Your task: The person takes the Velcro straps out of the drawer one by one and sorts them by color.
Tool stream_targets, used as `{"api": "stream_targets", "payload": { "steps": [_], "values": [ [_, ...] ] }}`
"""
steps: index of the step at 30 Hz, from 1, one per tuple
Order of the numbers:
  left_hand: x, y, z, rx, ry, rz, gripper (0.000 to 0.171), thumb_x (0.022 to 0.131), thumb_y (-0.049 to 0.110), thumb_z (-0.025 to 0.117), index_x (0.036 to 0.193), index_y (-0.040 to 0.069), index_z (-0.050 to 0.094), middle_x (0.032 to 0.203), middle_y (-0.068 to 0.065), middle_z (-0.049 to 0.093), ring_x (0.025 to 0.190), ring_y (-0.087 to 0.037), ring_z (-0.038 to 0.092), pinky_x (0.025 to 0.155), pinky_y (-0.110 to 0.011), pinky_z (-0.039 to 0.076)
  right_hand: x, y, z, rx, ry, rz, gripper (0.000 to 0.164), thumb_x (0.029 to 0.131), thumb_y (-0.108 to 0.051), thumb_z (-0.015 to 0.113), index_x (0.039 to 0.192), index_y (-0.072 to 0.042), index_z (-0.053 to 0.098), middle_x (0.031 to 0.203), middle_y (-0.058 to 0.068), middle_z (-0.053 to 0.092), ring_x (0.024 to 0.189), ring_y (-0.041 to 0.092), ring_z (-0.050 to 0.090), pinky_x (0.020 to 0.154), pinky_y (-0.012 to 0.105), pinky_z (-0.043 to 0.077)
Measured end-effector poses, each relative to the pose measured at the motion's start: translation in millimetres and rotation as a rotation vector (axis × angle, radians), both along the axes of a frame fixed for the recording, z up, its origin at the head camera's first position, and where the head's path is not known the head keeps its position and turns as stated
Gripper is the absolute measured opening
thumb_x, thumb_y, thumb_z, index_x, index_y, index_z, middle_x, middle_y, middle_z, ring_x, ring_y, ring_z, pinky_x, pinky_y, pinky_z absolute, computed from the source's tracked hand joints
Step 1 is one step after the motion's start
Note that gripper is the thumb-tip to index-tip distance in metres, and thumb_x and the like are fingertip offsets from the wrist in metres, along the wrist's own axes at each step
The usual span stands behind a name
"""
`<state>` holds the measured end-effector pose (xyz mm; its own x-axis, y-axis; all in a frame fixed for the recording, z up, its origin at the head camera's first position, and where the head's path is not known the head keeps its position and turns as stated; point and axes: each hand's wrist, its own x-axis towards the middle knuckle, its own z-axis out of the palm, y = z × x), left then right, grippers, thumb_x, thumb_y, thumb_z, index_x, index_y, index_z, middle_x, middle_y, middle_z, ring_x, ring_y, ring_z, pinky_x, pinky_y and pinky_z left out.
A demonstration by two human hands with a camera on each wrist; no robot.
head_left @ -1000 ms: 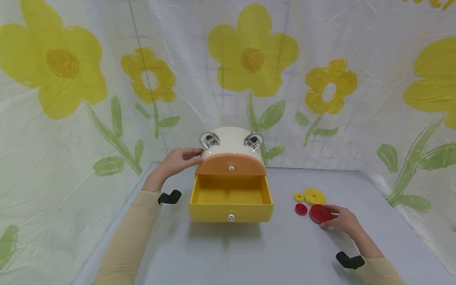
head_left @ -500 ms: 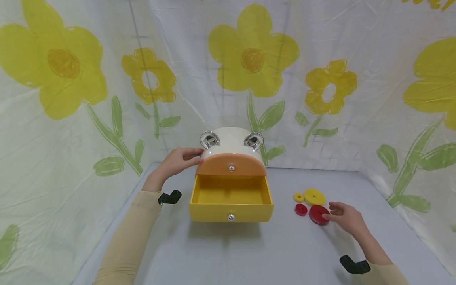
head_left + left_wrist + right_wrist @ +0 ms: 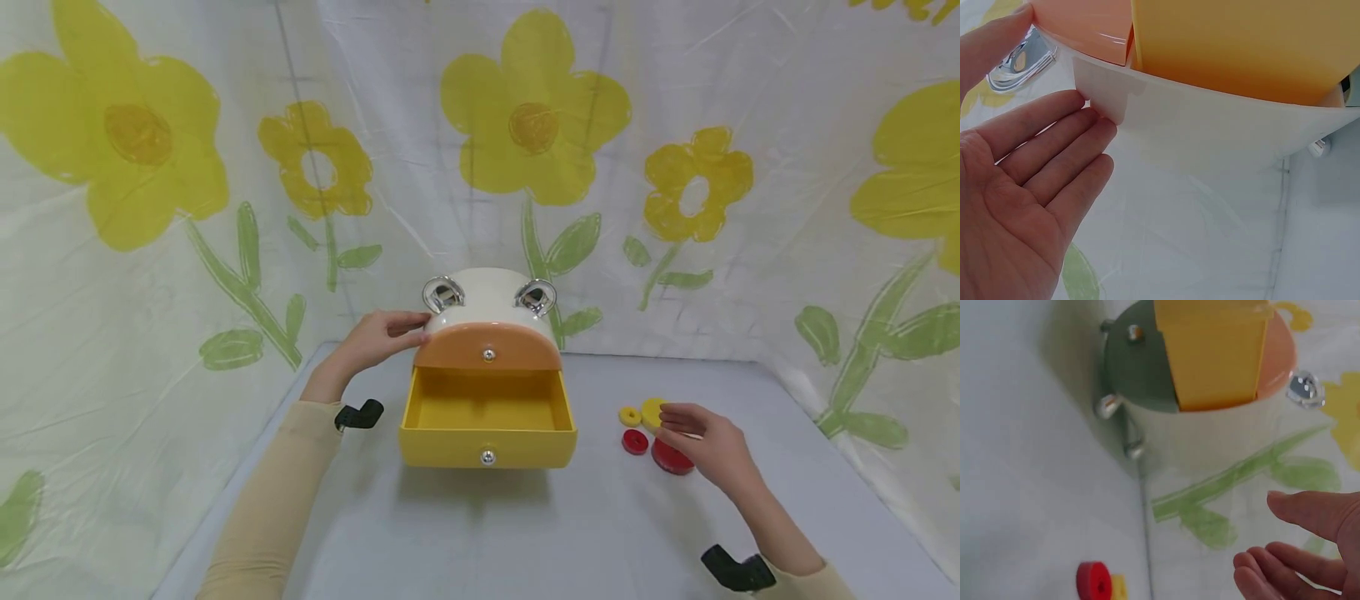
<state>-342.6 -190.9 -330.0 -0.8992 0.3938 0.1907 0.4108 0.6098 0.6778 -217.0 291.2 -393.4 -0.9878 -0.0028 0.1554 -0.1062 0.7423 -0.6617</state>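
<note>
A small white drawer cabinet (image 3: 487,304) with an orange upper drawer (image 3: 487,348) stands mid-table; its yellow drawer (image 3: 487,448) is pulled out. My left hand (image 3: 378,340) rests on the cabinet's upper left side, fingertips against the white shell and thumb by the orange front. To the right lie a large red disc (image 3: 671,458), a large yellow disc (image 3: 652,413), a small red ring (image 3: 634,442) and a small yellow ring (image 3: 629,417). Above the large discs hovers my right hand (image 3: 716,450), partly covering them, with fingers loosely bent and nothing held.
Two shiny metal rings (image 3: 536,297) stick up from the cabinet top. In the right wrist view a green lower drawer (image 3: 1138,369) and small metal feet (image 3: 1108,406) show. Behind the pale table (image 3: 480,542) hangs a white flower-painted sheet (image 3: 405,208).
My right hand has let go of the large red disc, lifted off it and moved left over the large discs. The left hand stays where it was.
</note>
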Motion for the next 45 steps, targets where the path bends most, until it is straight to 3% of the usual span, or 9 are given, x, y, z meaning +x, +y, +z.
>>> {"api": "stream_targets", "payload": {
  "steps": [6,18,24,32,39,45],
  "values": [
    [0.1,0,0.8,-0.001,-0.005,0.007,0.066,0.082,0.059,0.063,0.136,0.022,0.053,0.138,-0.001,0.054,0.127,-0.027,0.051,0.102,-0.049,0.044,9.1,-28,15.5,-0.063,0.047,0.055,0.049,0.085,-0.040,0.069,0.122,-0.008,0.061,0.112,0.013,0.067,0.102,0.029,0.066,0.076,0.027,0.058],
    [1.3,1,2.8,0.001,0.007,-0.009,0.064,0.084,0.056,0.063,0.136,0.021,0.054,0.138,-0.002,0.054,0.126,-0.028,0.052,0.101,-0.049,0.045,26.6,-84,28.5,-0.183,0.081,0.228,0.035,0.081,-0.040,0.073,0.106,-0.017,0.068,0.099,0.000,0.071,0.087,0.006,0.067,0.074,0.018,0.056],
    [3.1,2,3.9,-0.002,0.012,-0.013,0.063,0.084,0.055,0.063,0.136,0.020,0.054,0.138,-0.002,0.055,0.126,-0.027,0.053,0.101,-0.049,0.045,28.4,-108,25.1,-0.263,0.048,0.319,0.031,0.080,-0.032,0.076,0.104,-0.014,0.069,0.097,-0.002,0.071,0.085,0.006,0.068,0.073,0.022,0.057],
    [1.6,1,2.1,0.001,0.016,-0.011,0.063,0.084,0.055,0.063,0.136,0.020,0.054,0.138,-0.003,0.055,0.126,-0.028,0.052,0.101,-0.050,0.045,29.8,-136,18.3,-0.210,-0.002,0.352,0.028,0.081,-0.037,0.073,0.102,-0.018,0.071,0.094,-0.005,0.072,0.082,0.005,0.067,0.072,0.019,0.056],
    [2.5,0,3.0,0.005,0.006,-0.010,0.061,0.085,0.054,0.063,0.136,0.021,0.054,0.138,-0.002,0.055,0.127,-0.029,0.052,0.102,-0.049,0.044,27.0,-155,7.2,-0.195,0.010,0.422,0.026,0.082,-0.038,0.072,0.099,-0.017,0.073,0.090,-0.006,0.072,0.079,0.003,0.067,0.070,0.017,0.055],
    [1.5,1,2.9,0.005,0.006,-0.005,0.061,0.085,0.054,0.064,0.135,0.021,0.055,0.137,-0.002,0.055,0.126,-0.028,0.052,0.102,-0.048,0.044,23.6,-170,-2.0,-0.192,0.020,0.422,0.023,0.082,-0.037,0.073,0.094,-0.018,0.074,0.087,-0.007,0.072,0.077,0.002,0.067,0.069,0.015,0.054]
  ]
}}
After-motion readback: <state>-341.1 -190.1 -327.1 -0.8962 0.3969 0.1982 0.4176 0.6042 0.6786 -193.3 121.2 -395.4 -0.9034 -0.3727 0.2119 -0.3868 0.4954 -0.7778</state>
